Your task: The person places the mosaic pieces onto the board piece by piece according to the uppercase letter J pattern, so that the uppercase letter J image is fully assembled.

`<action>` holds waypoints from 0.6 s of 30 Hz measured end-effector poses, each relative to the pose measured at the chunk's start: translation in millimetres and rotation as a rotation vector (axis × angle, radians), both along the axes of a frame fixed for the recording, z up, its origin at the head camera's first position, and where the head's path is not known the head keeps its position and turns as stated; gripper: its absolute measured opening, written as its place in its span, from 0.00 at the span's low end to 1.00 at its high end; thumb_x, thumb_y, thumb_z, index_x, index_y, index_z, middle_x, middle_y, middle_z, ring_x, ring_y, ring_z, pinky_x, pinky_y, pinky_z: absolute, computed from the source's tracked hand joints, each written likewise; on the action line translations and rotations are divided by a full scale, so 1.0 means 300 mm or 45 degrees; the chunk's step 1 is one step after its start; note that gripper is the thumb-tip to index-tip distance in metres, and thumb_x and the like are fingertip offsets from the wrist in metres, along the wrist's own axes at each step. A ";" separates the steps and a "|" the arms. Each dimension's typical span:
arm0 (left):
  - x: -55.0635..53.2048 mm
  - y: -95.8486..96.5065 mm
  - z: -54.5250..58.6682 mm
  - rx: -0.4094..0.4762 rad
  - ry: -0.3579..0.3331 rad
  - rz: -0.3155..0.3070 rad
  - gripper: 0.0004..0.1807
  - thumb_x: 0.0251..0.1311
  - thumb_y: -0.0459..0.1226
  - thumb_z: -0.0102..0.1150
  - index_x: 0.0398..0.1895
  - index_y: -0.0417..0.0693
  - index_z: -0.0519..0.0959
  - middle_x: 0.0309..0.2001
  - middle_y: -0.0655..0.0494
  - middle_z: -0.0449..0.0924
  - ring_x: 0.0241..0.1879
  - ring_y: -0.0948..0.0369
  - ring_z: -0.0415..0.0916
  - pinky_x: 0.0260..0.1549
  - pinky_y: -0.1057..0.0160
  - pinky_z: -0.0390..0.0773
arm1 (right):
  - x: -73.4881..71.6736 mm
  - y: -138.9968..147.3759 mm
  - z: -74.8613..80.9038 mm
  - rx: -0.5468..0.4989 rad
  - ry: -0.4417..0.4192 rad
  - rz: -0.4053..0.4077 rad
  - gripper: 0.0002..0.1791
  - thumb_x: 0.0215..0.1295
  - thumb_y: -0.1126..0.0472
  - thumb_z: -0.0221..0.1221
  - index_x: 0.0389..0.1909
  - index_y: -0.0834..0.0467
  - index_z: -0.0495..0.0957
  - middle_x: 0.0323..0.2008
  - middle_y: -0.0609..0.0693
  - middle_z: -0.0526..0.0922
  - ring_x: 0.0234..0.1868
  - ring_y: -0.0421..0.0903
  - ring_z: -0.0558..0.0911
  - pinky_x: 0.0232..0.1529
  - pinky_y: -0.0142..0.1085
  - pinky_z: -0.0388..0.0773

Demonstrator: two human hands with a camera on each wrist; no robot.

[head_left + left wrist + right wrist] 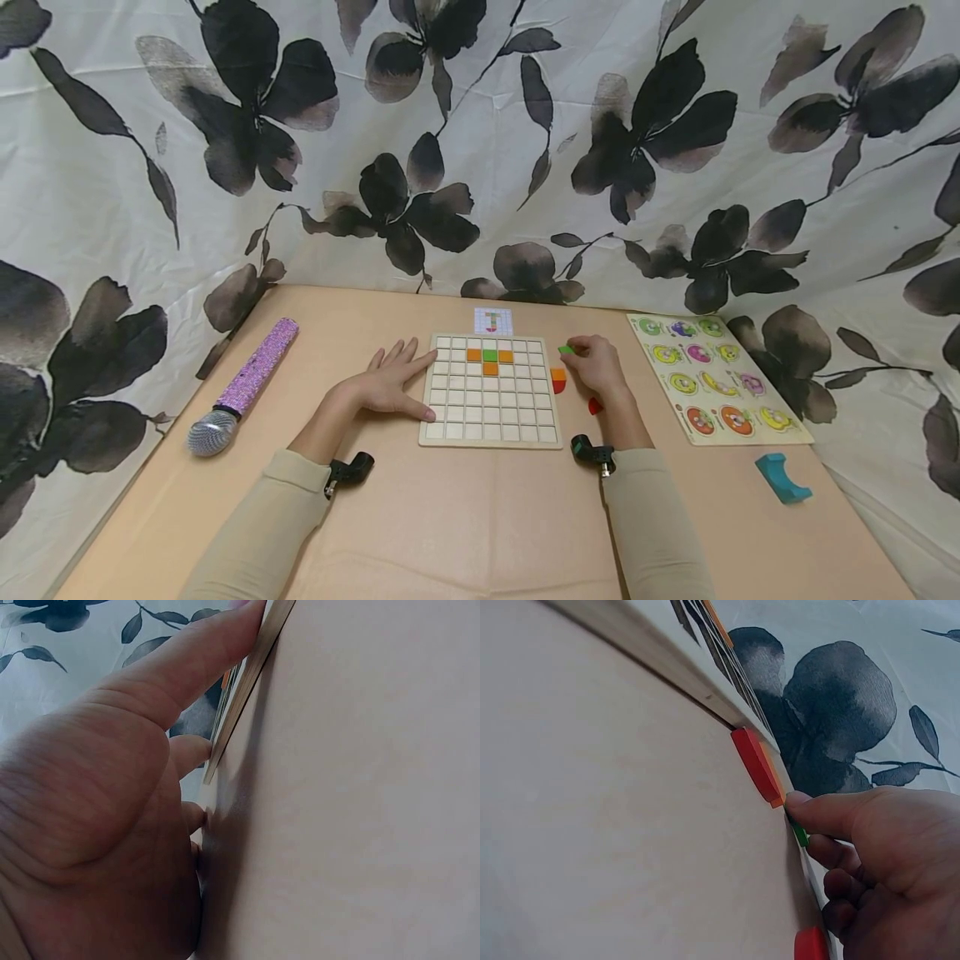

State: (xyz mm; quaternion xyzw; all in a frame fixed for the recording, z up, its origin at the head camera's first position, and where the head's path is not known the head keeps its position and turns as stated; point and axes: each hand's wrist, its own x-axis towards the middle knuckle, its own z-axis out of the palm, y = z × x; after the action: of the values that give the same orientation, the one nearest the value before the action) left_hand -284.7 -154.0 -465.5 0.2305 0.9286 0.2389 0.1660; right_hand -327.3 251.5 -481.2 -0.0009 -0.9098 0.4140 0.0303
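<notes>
A wooden grid board (491, 444) lies on the table with one green square (490, 356) and several orange squares (491, 369) in its upper cells. My left hand (386, 385) spreads its fingers at the board's left side, thumb and index finger touching the edge. Right of the board, my right hand (600, 367) pinches a small green piece (801, 834) between thumb and finger. Near it lie an orange piece (558, 374) and a red piece (558, 387) by the board's right edge. Another red piece (595, 406) is partly hidden by the right hand.
A small patterned card (482, 320) lies behind the board. On the left is a glittery purple microphone (258, 367). A fruit-picture sheet (678, 404) and a teal curved block (782, 478) lie on the right. Floral cloth (525, 125) hangs behind the table (420, 517).
</notes>
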 end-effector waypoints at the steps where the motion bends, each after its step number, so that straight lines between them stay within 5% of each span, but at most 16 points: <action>1: 0.000 0.000 0.001 -0.001 0.001 0.000 0.66 0.49 0.67 0.72 0.86 0.57 0.48 0.85 0.37 0.29 0.84 0.38 0.23 0.77 0.31 0.27 | 0.000 0.000 -0.001 0.003 0.000 0.001 0.22 0.73 0.60 0.64 0.63 0.65 0.79 0.57 0.64 0.79 0.56 0.60 0.77 0.64 0.53 0.77; 18: -0.002 -0.001 0.003 -0.008 0.000 -0.005 0.65 0.50 0.68 0.72 0.86 0.58 0.48 0.85 0.37 0.29 0.84 0.39 0.23 0.77 0.32 0.26 | 0.003 -0.005 0.004 -0.033 0.062 -0.027 0.16 0.67 0.65 0.68 0.54 0.59 0.81 0.47 0.59 0.81 0.48 0.56 0.77 0.52 0.44 0.77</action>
State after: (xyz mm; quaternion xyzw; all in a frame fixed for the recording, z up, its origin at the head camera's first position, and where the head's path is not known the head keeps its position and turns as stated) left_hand -285.2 -154.2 -464.5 0.2319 0.9288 0.2357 0.1670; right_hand -326.5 250.1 -479.8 -0.0007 -0.9034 0.4251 0.0569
